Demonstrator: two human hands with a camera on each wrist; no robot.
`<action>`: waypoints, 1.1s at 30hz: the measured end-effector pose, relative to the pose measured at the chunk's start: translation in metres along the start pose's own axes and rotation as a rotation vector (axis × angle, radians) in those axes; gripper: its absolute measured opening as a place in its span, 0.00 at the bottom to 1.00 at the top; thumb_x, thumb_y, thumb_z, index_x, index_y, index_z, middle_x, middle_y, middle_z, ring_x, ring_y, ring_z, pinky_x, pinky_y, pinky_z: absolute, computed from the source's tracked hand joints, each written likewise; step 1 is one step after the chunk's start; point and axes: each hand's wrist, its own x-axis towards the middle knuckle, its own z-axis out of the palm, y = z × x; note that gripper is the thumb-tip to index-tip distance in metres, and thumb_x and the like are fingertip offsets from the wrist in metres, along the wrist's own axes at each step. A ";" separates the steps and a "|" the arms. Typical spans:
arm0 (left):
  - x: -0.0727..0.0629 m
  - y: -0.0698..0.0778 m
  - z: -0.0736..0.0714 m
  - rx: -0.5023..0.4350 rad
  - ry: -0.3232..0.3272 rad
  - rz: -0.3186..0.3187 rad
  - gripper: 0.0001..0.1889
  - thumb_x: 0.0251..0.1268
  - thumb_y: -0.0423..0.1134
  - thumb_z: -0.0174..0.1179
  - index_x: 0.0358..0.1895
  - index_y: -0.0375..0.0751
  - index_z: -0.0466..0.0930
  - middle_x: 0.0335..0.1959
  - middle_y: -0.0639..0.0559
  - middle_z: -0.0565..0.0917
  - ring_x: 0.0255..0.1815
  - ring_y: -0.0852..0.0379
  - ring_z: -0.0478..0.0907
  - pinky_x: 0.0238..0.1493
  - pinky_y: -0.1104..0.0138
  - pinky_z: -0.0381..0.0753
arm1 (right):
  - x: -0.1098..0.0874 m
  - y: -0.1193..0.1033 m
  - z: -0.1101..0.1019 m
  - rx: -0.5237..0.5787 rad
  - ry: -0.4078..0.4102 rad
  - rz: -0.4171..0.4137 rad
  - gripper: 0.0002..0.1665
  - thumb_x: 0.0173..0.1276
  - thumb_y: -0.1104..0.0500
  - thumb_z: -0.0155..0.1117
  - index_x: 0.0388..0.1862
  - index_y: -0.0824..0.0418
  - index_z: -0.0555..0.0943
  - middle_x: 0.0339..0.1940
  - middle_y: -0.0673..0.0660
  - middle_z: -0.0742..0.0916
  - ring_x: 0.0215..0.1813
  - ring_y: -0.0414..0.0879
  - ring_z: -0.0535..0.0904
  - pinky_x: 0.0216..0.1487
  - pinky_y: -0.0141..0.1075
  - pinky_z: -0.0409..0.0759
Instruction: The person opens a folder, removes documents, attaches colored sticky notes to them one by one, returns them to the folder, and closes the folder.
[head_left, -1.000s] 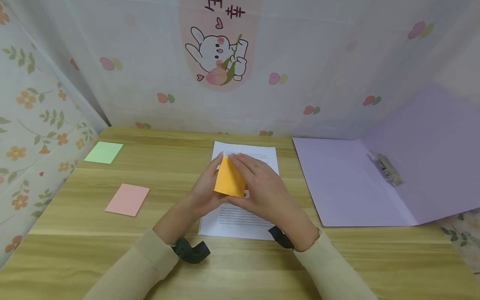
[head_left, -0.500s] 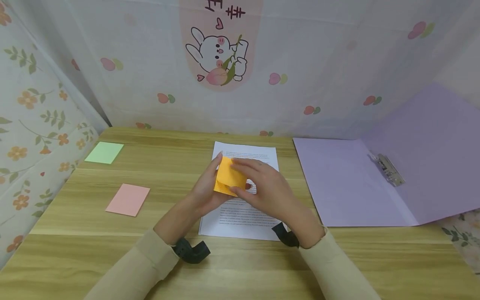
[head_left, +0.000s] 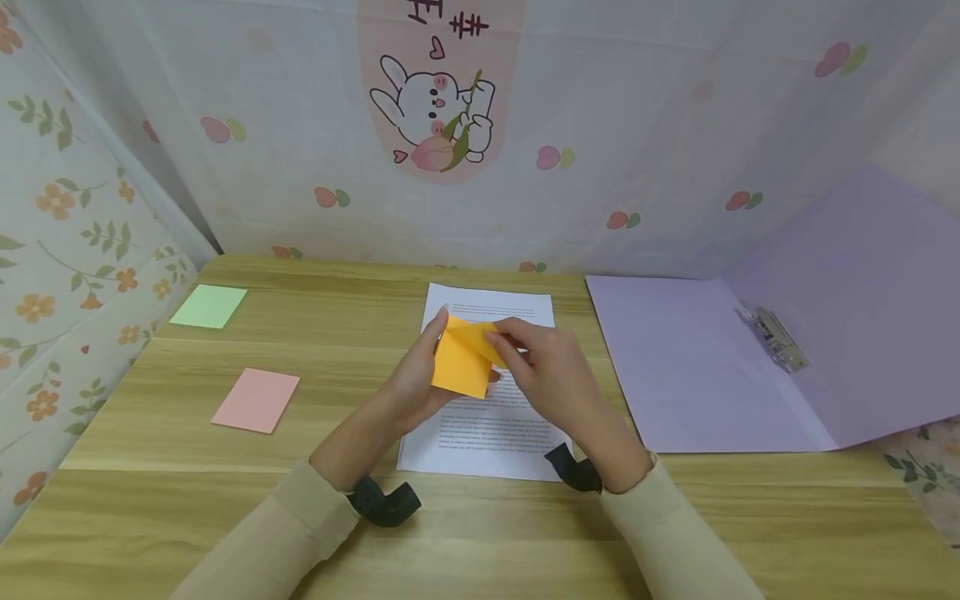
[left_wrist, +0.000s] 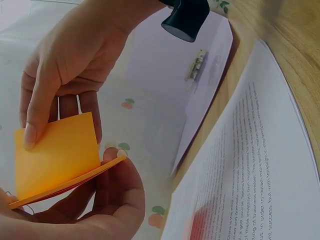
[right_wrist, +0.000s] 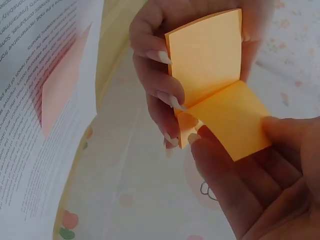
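Right hand has drawn an orange sheet rightward, fingers pinching it; left hand apparently grips the pad.

an orange note pad tilts above printed pages, top sheet lifted.

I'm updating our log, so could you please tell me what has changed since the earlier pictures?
The right hand, earlier over the orange pad, has shifted right, pinching and lifting the pad's top sheet. The left hand still holds the pad; pages, folder, pink pad and green pad stayed put.
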 end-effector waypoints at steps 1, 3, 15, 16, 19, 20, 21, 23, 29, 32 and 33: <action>0.000 0.000 0.000 0.003 -0.003 0.003 0.32 0.81 0.64 0.23 0.64 0.42 0.61 0.49 0.51 0.75 0.45 0.53 0.80 0.47 0.65 0.83 | 0.000 0.000 0.000 0.016 0.007 0.017 0.12 0.72 0.59 0.65 0.49 0.65 0.86 0.42 0.59 0.92 0.36 0.48 0.88 0.41 0.37 0.89; 0.000 0.001 0.000 -0.006 -0.010 0.003 0.32 0.81 0.64 0.24 0.64 0.42 0.62 0.49 0.50 0.75 0.44 0.52 0.80 0.47 0.65 0.84 | 0.001 0.002 0.000 0.045 0.023 0.042 0.12 0.73 0.60 0.65 0.49 0.66 0.86 0.41 0.60 0.92 0.36 0.48 0.88 0.42 0.38 0.89; 0.000 0.003 0.000 -0.056 -0.044 -0.014 0.28 0.83 0.61 0.25 0.65 0.44 0.62 0.50 0.49 0.74 0.46 0.51 0.78 0.50 0.64 0.83 | 0.004 0.010 -0.009 0.100 0.117 0.165 0.13 0.74 0.58 0.63 0.48 0.67 0.86 0.40 0.62 0.91 0.36 0.50 0.87 0.41 0.42 0.89; 0.000 0.003 0.000 -0.062 -0.046 -0.015 0.28 0.83 0.61 0.25 0.65 0.45 0.62 0.50 0.49 0.74 0.46 0.51 0.78 0.50 0.63 0.82 | 0.005 0.010 -0.010 0.105 0.127 0.176 0.13 0.74 0.58 0.63 0.48 0.67 0.86 0.40 0.62 0.91 0.36 0.51 0.87 0.41 0.43 0.89; 0.000 0.004 -0.001 -0.076 -0.054 -0.018 0.28 0.83 0.60 0.24 0.66 0.44 0.61 0.51 0.48 0.74 0.46 0.51 0.78 0.50 0.63 0.82 | 0.006 0.014 -0.012 0.115 0.161 0.194 0.13 0.74 0.59 0.64 0.46 0.68 0.86 0.39 0.63 0.91 0.36 0.52 0.88 0.41 0.44 0.89; 0.000 0.004 -0.001 -0.083 -0.057 -0.018 0.29 0.83 0.61 0.24 0.67 0.44 0.60 0.52 0.48 0.75 0.46 0.51 0.78 0.50 0.63 0.82 | 0.006 0.015 -0.013 0.119 0.174 0.196 0.13 0.74 0.59 0.64 0.46 0.68 0.86 0.38 0.64 0.91 0.36 0.53 0.88 0.40 0.45 0.89; -0.001 0.005 -0.002 -0.087 -0.060 -0.019 0.30 0.82 0.61 0.24 0.67 0.43 0.60 0.52 0.47 0.75 0.46 0.51 0.78 0.50 0.63 0.82 | 0.007 0.015 -0.013 0.124 0.185 0.199 0.13 0.73 0.59 0.64 0.45 0.69 0.86 0.39 0.64 0.91 0.36 0.53 0.89 0.40 0.45 0.89; -0.001 0.005 -0.002 -0.095 -0.058 -0.022 0.31 0.82 0.61 0.24 0.69 0.42 0.59 0.53 0.46 0.75 0.46 0.51 0.78 0.51 0.63 0.83 | 0.007 0.017 -0.014 0.129 0.194 0.214 0.13 0.74 0.60 0.64 0.46 0.69 0.86 0.40 0.64 0.91 0.38 0.54 0.89 0.41 0.45 0.89; -0.001 0.004 -0.006 -0.106 -0.011 -0.032 0.33 0.81 0.63 0.27 0.73 0.41 0.55 0.58 0.41 0.74 0.47 0.50 0.81 0.58 0.56 0.83 | 0.009 0.020 -0.018 0.112 0.204 0.246 0.13 0.75 0.59 0.63 0.47 0.68 0.86 0.38 0.63 0.91 0.32 0.51 0.83 0.37 0.28 0.84; -0.002 0.004 -0.007 -0.098 0.004 -0.034 0.34 0.81 0.63 0.26 0.75 0.42 0.53 0.63 0.35 0.72 0.48 0.50 0.81 0.65 0.47 0.79 | 0.008 0.021 -0.022 0.105 0.215 0.267 0.13 0.75 0.58 0.62 0.48 0.68 0.86 0.38 0.62 0.90 0.33 0.50 0.82 0.36 0.22 0.80; -0.002 0.004 -0.008 -0.093 0.004 -0.032 0.35 0.80 0.64 0.25 0.76 0.42 0.53 0.64 0.34 0.71 0.49 0.50 0.82 0.66 0.45 0.76 | 0.008 0.021 -0.022 0.104 0.217 0.270 0.13 0.75 0.58 0.62 0.48 0.68 0.86 0.39 0.63 0.90 0.33 0.50 0.82 0.36 0.22 0.80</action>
